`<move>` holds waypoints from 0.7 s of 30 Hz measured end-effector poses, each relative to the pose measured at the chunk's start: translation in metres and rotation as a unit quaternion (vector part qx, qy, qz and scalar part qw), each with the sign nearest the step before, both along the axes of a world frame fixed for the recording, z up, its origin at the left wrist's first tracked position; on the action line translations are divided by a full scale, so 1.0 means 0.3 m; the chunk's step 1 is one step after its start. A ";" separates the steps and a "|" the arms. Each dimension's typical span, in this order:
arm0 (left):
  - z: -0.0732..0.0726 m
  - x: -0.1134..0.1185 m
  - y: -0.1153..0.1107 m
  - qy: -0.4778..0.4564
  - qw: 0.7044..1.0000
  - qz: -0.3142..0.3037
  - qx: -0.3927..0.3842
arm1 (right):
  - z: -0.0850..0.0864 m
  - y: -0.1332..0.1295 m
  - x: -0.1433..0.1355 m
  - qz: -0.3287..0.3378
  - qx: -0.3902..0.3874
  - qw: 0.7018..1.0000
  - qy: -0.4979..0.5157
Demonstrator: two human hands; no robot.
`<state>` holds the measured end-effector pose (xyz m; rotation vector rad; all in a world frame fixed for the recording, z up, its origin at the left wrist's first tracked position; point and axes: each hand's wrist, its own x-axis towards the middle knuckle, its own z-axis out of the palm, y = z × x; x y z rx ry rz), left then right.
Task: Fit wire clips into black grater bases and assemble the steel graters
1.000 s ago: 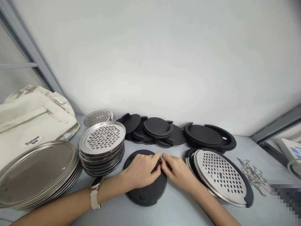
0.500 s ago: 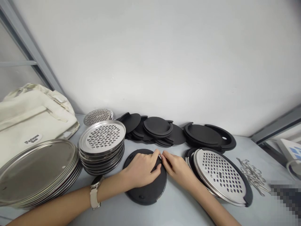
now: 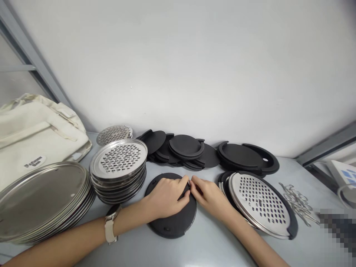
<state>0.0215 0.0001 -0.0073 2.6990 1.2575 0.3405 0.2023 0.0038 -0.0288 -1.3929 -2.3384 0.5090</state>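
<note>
In front of me on the table lies a black round disc [image 3: 180, 221] with small dark knobs or holes near its rim. My left hand [image 3: 167, 196] rests over it, fingers curled and gripping at its upper right edge. Against that same edge my right hand [image 3: 208, 194] pinches a small shiny metal piece [image 3: 189, 183], mostly covered by the fingertips. The two hands' fingertips almost meet there. Right of my right hand stands a stack topped by a perforated metal grater disc [image 3: 261, 202] in a black partial rim.
Stacked grater plates [image 3: 119, 159] and a pile of large metal lids [image 3: 41, 200] stand left, by a cream fabric bag [image 3: 41, 129]. Black discs and rims [image 3: 186, 146] line the wall. Bent metal wire pieces [image 3: 299, 202] lie right, near a white box [image 3: 343, 172].
The view has shifted slightly, so things sit a little higher in it. Both hands keep their hold at the disc's edge, with only slight finger movement.
</note>
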 end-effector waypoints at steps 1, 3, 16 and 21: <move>0.001 0.000 0.000 0.000 1.000 0.000 -0.001 | 0.000 0.000 0.000 -0.001 -0.001 1.000 0.000; 0.003 -0.001 0.000 0.000 1.000 -0.001 -0.001 | -0.001 0.001 0.000 0.000 -0.001 1.000 -0.001; 0.000 0.001 0.000 0.001 1.000 -0.004 0.002 | 0.005 0.001 0.000 -0.001 0.000 1.000 -0.004; -0.001 0.003 0.003 -0.001 1.000 -0.007 0.005 | 0.013 0.002 0.000 0.000 -0.001 0.999 -0.034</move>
